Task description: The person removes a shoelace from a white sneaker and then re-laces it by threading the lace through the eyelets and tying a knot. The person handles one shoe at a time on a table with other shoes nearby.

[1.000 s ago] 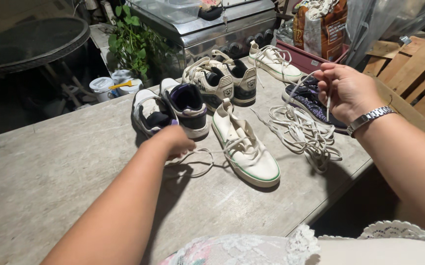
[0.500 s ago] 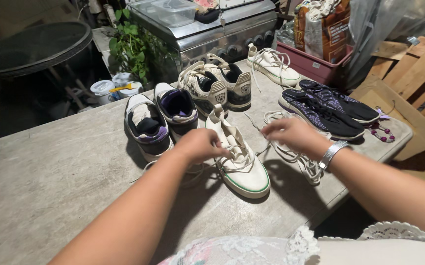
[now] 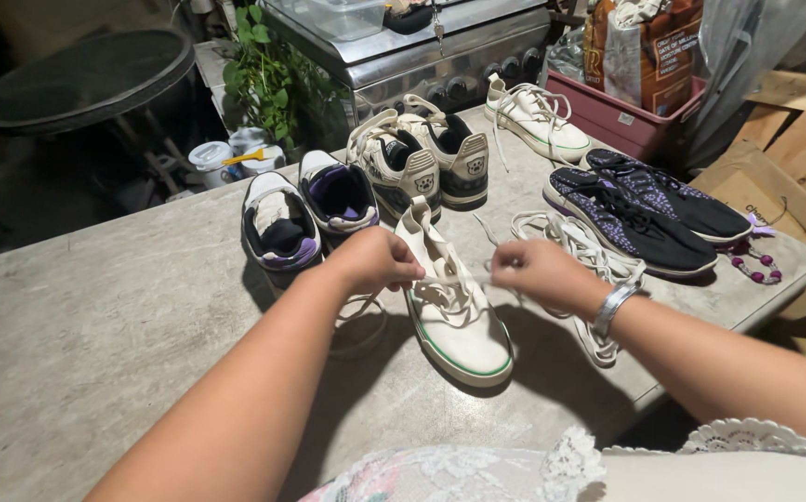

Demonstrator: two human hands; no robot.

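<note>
At the frame's centre the left hand (image 3: 377,260) and right hand (image 3: 535,272) each pinch an end of a white lace (image 3: 459,278), stretched over the white canvas sneaker with green sole stripe (image 3: 449,302) on the grey stone table (image 3: 96,335). Loose white laces (image 3: 575,244) lie right; black-and-purple slip-ons (image 3: 645,209) sit farther up

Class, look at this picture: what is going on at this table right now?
A person stands at a grey table covered with shoes. The left hand and right hand each pinch an end of the white lace stretched across a white sneaker with green trim. A loose pile of white laces lies beside it, with purple-and-white sneakers and dark slip-ons nearby.
</note>
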